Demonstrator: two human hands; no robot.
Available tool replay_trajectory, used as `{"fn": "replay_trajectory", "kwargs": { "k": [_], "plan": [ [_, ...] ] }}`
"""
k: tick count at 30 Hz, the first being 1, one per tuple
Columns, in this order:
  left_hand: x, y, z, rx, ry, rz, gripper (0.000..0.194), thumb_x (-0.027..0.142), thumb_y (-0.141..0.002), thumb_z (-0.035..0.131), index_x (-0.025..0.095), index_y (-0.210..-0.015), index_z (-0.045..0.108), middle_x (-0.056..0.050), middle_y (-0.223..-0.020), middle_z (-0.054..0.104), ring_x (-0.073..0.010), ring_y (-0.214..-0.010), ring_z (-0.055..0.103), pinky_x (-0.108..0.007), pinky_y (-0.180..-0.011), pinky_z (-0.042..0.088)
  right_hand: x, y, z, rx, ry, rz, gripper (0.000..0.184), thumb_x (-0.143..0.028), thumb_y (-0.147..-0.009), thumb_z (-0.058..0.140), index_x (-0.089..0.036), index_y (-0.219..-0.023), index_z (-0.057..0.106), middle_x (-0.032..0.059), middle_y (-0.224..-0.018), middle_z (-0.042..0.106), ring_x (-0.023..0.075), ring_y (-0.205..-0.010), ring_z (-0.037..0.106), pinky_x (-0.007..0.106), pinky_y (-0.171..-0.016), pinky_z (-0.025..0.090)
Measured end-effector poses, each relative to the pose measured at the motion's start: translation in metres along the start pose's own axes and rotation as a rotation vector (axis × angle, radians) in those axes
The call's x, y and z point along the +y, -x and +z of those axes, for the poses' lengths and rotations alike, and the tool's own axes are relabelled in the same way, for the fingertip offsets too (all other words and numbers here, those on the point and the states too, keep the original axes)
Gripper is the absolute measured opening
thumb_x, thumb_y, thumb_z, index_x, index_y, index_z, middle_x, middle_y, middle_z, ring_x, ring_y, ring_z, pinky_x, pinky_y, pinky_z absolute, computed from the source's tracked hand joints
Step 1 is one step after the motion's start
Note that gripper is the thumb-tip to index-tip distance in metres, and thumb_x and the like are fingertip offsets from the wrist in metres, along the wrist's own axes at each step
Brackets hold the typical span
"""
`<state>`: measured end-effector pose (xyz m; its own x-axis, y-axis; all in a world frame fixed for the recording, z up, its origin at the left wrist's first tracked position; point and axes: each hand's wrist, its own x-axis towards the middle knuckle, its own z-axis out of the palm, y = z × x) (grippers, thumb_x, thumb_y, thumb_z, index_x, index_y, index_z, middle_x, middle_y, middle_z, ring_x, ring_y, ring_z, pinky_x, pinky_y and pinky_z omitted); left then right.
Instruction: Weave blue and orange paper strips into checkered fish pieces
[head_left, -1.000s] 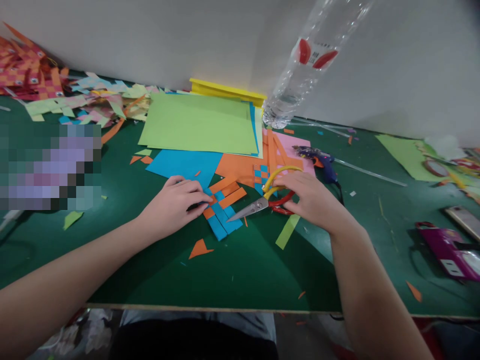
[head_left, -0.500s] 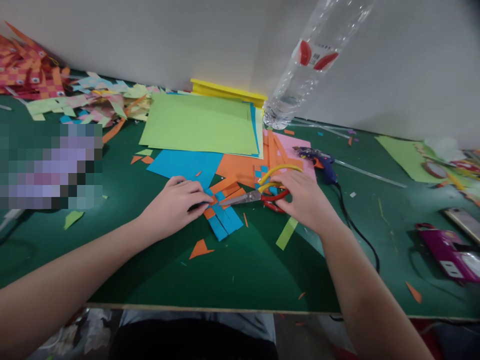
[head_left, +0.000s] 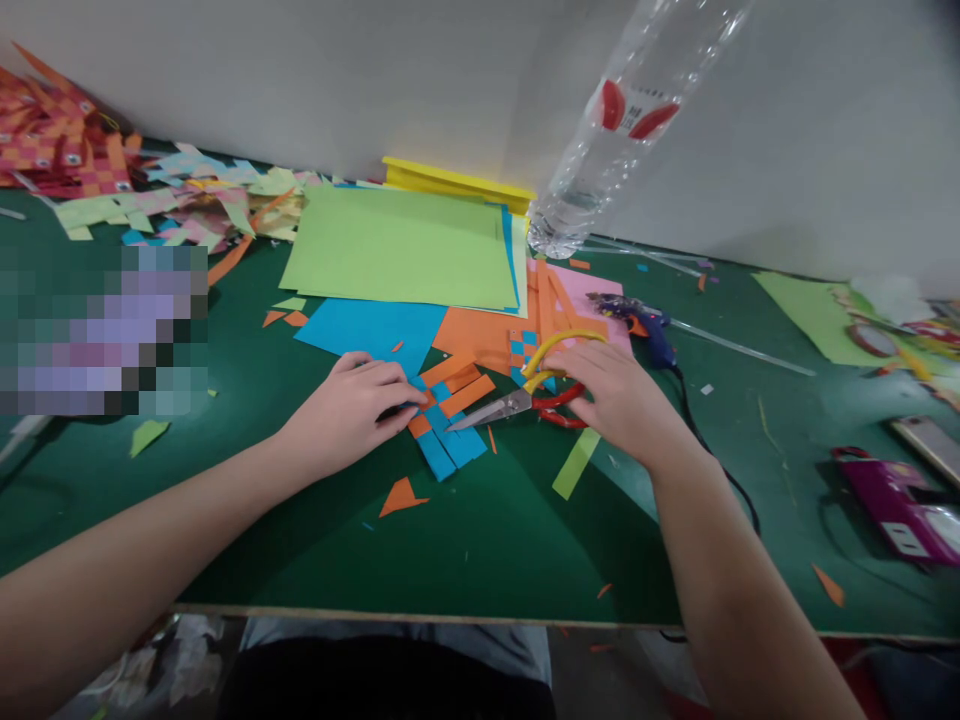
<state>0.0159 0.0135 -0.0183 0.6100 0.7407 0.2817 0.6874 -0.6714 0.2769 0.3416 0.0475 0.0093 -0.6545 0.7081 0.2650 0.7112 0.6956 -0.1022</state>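
Between the two hands, the blue-and-orange woven paper [head_left: 454, 435] lies on the green counter [head_left: 525, 560]. The left hand [head_left: 360, 405] has its fingertips at the weave's left edge; whether they pinch it, I cannot tell. The right hand [head_left: 616, 395] grips the scissors [head_left: 506, 405] by their handles, blade tip over blue strips. A glue gun [head_left: 652, 338] lies farther right.

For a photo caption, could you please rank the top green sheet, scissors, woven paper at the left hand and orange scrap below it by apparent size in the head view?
Largest first:
1. Top green sheet
2. Scissors and woven paper: both partly covered, order unsure
3. Orange scrap
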Motion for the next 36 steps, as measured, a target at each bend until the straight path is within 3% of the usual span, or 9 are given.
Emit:
{"fn": "replay_trajectory", "kwargs": {
  "k": [7,13,17,22,28,32,36],
  "plan": [
    [-0.0014,0.0012,0.0014,0.013,0.005,0.016,0.021,0.025,-0.097,0.047,0.025,-0.101,0.068,-0.001,-0.090,0.068,-0.0175,-0.084,0.061,-0.038,-0.087,0.035,0.0027,0.0037,-0.0035,0.002,0.022,-0.006,0.050,-0.001,-0.067,0.046,-0.025,-0.108,0.060,0.0066,-0.113,0.067,0.0293,-0.113,0.059,0.052,-0.097,0.045],
    [-0.0004,0.0007,-0.0001,0.008,0.007,0.016,0.023,0.026,-0.098,0.046,0.025,-0.102,0.068,-0.002,-0.089,0.067,-0.0179,-0.085,0.062,-0.038,-0.086,0.035,0.0038,0.0031,-0.0079,0.093,-0.013,0.039,0.038,-0.003,-0.074,0.048,-0.027,-0.103,0.057,0.0053,-0.107,0.068,0.0269,-0.106,0.061,0.048,-0.092,0.047],
    [0.0017,0.0002,-0.0012,0.033,0.017,0.004,0.023,0.026,-0.098,0.045,0.024,-0.109,0.066,-0.003,-0.092,0.067,-0.0188,-0.087,0.062,-0.039,-0.087,0.038,0.0043,0.0021,-0.0088,0.185,0.028,0.174,0.031,-0.008,-0.076,0.053,-0.026,-0.101,0.055,0.0069,-0.107,0.068,0.0284,-0.107,0.060,0.046,-0.090,0.046],
    [0.0036,0.0013,-0.0022,0.089,-0.042,-0.033,0.026,0.031,-0.097,0.047,0.021,-0.118,0.059,-0.007,-0.107,0.067,-0.0248,-0.105,0.059,-0.041,-0.092,0.038,0.0052,0.0013,-0.0058,0.255,0.093,0.437,0.036,-0.009,-0.069,0.057,-0.023,-0.102,0.056,0.0094,-0.111,0.067,0.0312,-0.107,0.061,0.046,-0.088,0.046],
    [0.0043,0.0018,-0.0033,0.080,-0.075,-0.055,0.031,0.037,-0.094,0.054,0.021,-0.119,0.056,-0.008,-0.119,0.063,-0.0276,-0.115,0.054,-0.043,-0.093,0.038,0.0032,-0.0005,-0.0067,0.150,0.013,0.821,0.044,-0.032,-0.066,0.071,-0.022,-0.106,0.055,0.0117,-0.108,0.068,0.0327,-0.100,0.065,0.044,-0.079,0.051],
    [0.0044,0.0005,-0.0029,0.051,-0.078,-0.084,0.034,0.046,-0.094,0.052,0.021,-0.117,0.058,-0.009,-0.121,0.062,-0.0282,-0.115,0.054,-0.044,-0.095,0.037,0.0046,0.0011,-0.0064,0.049,0.029,0.873,0.045,-0.038,-0.068,0.069,-0.022,-0.108,0.054,0.0123,-0.109,0.069,0.0346,-0.096,0.067,0.047,-0.075,0.051],
    [0.0040,0.0002,-0.0024,0.001,-0.074,-0.111,0.036,0.049,-0.094,0.052,0.022,-0.117,0.059,-0.008,-0.124,0.061,-0.0283,-0.118,0.052,-0.046,-0.099,0.035,0.0065,0.0025,-0.0051,0.039,0.063,0.867,0.045,-0.043,-0.068,0.068,-0.022,-0.106,0.054,0.0127,-0.106,0.070,0.0366,-0.092,0.067,0.049,-0.072,0.051]
  ]
}}
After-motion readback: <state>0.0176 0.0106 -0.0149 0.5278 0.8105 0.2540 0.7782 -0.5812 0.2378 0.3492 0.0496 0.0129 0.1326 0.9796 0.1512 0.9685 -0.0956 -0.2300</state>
